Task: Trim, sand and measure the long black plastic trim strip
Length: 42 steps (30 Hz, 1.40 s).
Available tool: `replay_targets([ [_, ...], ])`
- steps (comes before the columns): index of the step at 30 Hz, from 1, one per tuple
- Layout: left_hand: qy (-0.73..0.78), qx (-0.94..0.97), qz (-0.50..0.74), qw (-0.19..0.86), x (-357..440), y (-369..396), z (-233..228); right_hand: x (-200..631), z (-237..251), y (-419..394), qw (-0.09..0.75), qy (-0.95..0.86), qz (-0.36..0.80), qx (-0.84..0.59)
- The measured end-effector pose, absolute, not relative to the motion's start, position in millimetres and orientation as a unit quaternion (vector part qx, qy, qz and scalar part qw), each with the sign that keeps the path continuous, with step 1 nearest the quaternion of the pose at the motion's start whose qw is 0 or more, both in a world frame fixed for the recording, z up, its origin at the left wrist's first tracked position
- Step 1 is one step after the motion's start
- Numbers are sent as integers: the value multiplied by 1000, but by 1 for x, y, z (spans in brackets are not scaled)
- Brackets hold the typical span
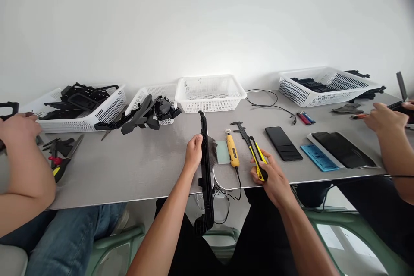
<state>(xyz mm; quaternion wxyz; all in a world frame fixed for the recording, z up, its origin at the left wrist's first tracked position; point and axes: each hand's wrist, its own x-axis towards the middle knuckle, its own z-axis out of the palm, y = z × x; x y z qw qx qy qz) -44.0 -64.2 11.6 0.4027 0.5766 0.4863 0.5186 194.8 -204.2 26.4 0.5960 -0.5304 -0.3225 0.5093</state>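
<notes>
While seated at the front edge of a gray tabletop (145,164), faces four white baskets (211,105) set along the back edge, with black plastic parts (84,101) heaped in the leftmost and more hanging over the front of its neighbor. Grasps a long black plastic strip (205,164) by its upper half in the left hand (194,153), with fingers and thumb around it. Holds it crosswise over the front edge, with the upper end above the tabletop and the thicker lower end reaching below that edge. Has a black packet (343,148) lying toward the right end, near the front edge, and a dark phone (283,143) flat to its left. Has also a black caliper (241,128) near the middle and a yellow rotary tool (232,151) just left of it. Grips a yellow-and-black cutter (258,157) in the right hand (273,177), by the handle, close to the front edge. Shows small red and blue pieces (305,118) side by side, in front of the rightmost basket.
</notes>
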Motion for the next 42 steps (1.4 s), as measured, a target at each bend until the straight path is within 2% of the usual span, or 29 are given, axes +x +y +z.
replay_targets([
  [6,486,574,520,405,-43,-63,10,186,40,-209,616,-324,565,-443],
  [13,488,574,517,405,-44,-61,7,183,32,-215,587,-339,599,-426],
  [20,483,575,519,408,-44,-60,5,180,27,-213,601,-321,565,-466],
  [26,483,571,522,409,-44,-60,4,174,29,-211,577,-340,545,-504],
  [33,479,574,524,408,-44,-60,4,169,30,-212,587,-329,543,-502],
  [42,475,578,522,410,-44,-61,3,174,27,-195,574,-326,474,-582],
])
